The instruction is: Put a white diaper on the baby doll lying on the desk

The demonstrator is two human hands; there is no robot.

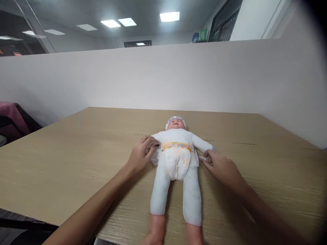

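A baby doll [176, 136] in white clothes lies on its back on the wooden table [76, 153], head away from me. A white diaper [177, 162] with an orange patterned waistband sits around its hips. My left hand [141, 154] is closed in a pinch on the diaper's left side tab at the doll's waist. On the other side, my right hand [221, 167] pinches the diaper's right tab beside the doll's hip. The doll's bare feet reach the lower edge of the view.
A white partition wall [163, 78] runs behind the table. At far left stands a dark chair with pink cloth [12, 117]. The table's near edge runs along the lower left.
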